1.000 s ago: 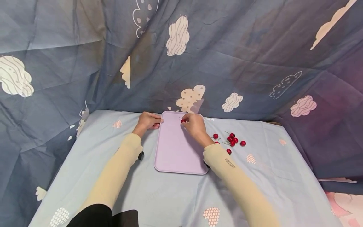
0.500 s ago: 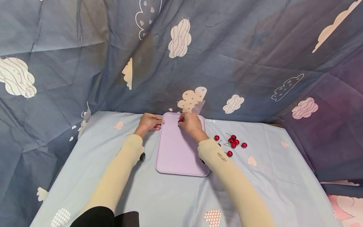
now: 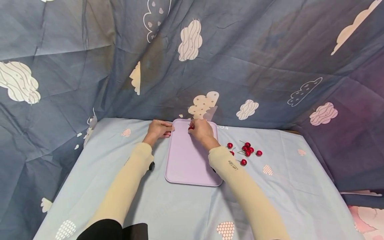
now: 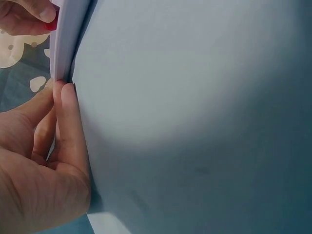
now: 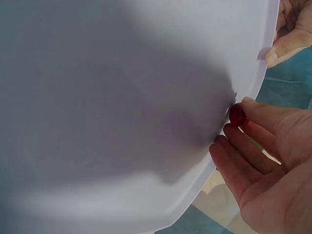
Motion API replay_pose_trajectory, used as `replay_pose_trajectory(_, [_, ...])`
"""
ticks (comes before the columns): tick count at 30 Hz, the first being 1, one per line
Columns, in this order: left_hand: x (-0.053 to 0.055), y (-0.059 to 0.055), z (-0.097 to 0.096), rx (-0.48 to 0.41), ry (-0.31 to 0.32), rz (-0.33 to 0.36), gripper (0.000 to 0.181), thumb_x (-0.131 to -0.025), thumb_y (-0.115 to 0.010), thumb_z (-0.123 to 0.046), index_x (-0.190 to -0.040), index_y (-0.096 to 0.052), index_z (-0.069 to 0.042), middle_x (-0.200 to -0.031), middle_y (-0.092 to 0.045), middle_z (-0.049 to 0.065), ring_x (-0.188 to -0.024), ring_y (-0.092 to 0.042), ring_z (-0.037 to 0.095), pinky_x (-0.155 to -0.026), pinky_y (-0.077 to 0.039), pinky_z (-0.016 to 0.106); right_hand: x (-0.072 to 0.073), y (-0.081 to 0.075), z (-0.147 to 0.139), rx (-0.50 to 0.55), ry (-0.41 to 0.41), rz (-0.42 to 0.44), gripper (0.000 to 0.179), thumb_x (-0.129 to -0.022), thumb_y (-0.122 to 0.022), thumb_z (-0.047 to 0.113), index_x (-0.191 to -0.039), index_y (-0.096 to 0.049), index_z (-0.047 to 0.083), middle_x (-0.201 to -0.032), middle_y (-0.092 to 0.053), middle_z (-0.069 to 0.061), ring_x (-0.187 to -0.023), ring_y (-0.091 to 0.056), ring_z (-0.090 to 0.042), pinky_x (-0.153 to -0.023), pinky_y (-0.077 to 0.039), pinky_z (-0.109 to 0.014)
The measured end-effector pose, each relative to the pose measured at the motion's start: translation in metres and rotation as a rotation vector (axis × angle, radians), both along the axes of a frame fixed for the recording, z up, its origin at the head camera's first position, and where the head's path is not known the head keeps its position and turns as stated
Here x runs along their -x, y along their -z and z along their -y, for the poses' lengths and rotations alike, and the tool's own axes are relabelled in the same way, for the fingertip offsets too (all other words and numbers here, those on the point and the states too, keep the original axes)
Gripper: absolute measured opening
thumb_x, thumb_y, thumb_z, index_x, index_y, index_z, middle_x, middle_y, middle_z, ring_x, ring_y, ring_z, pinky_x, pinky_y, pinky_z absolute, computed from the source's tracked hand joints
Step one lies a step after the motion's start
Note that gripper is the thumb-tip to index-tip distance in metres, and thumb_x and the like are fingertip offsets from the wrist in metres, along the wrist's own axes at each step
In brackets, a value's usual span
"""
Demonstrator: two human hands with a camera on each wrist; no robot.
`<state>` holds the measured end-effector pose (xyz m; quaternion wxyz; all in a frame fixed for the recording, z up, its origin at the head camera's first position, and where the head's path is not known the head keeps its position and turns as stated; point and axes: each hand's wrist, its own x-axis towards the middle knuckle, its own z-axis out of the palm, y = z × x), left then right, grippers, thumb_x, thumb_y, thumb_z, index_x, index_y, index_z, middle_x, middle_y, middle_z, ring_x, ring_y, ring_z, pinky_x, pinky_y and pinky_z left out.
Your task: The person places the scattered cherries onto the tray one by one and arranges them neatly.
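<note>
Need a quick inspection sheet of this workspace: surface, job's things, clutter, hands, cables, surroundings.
Surface: table under a light blue cloth with printed shapes.
Job's things: lilac tray lying flat at centre; one cherry over its far end; loose cherries with stems on the cloth to the tray's right.
Clutter: nothing seen.
Hands: left hand touches the tray's far-left edge with straight fingers; right hand pinches the cherry at its fingertips.
Cables: nothing seen.
Surroundings: dark blue cloud-print fabric draped behind and to both sides.
</note>
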<state>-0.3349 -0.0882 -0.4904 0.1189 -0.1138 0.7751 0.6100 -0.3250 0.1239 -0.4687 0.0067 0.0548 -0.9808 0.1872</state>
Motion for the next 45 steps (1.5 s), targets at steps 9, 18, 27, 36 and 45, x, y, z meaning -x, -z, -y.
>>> replay_pose_trajectory(9, [-0.001,0.0,-0.001,-0.008,0.003,-0.018,0.028,-0.09,-0.086,-0.014,-0.117,-0.081,-0.005,-0.077,-0.077,0.002,-0.062,-0.071,0.009,-0.061,-0.065,0.025,-0.003,-0.005,-0.003,0.018,-0.025,0.04,0.031,-0.089,-0.086,0.023,-0.115,-0.075,0.01,-0.11,-0.079,-0.009,-0.1,-0.073,-0.027,-0.089,-0.06,-0.046])
replay_pose_trajectory(18, [0.001,0.002,-0.001,0.019,-0.008,-0.005,0.028,-0.09,-0.086,-0.015,-0.116,-0.081,-0.007,-0.075,-0.076,0.001,-0.061,-0.07,0.009,-0.058,-0.064,0.023,-0.018,-0.041,-0.051,0.138,-0.051,0.006,0.05,-0.1,-0.071,0.04,-0.138,-0.066,0.009,-0.143,-0.065,-0.016,-0.135,-0.06,-0.039,-0.116,-0.048,-0.054])
replay_pose_trajectory(27, [0.001,0.005,-0.002,0.003,0.018,-0.011,0.03,-0.09,-0.086,-0.014,-0.119,-0.08,-0.007,-0.083,-0.078,0.004,-0.062,-0.07,0.01,-0.059,-0.064,0.024,-0.067,-0.076,-0.13,0.262,0.008,-0.108,0.043,-0.108,-0.058,0.048,-0.13,-0.072,0.015,-0.13,-0.074,-0.011,-0.126,-0.067,-0.034,-0.105,-0.053,-0.056])
replay_pose_trajectory(36, [-0.002,0.0,0.003,0.053,0.013,-0.025,0.028,-0.091,-0.084,-0.014,-0.118,-0.078,-0.007,-0.086,-0.077,0.004,-0.064,-0.069,0.009,-0.06,-0.064,0.023,-0.119,-0.054,-0.178,0.324,0.075,-0.022,0.033,-0.106,-0.064,0.043,-0.126,-0.076,0.019,-0.124,-0.077,-0.009,-0.118,-0.068,-0.029,-0.091,-0.056,-0.037])
replay_pose_trajectory(45, [-0.006,-0.006,-0.003,0.052,0.047,-0.015,0.03,-0.094,-0.082,-0.015,-0.122,-0.077,-0.006,-0.086,-0.076,0.004,-0.066,-0.069,0.008,-0.063,-0.065,0.024,-0.149,-0.024,-0.217,0.426,0.081,0.15,0.025,-0.098,-0.074,0.006,-0.122,-0.08,0.01,-0.127,-0.073,-0.018,-0.084,-0.073,-0.024,-0.07,-0.064,-0.033])
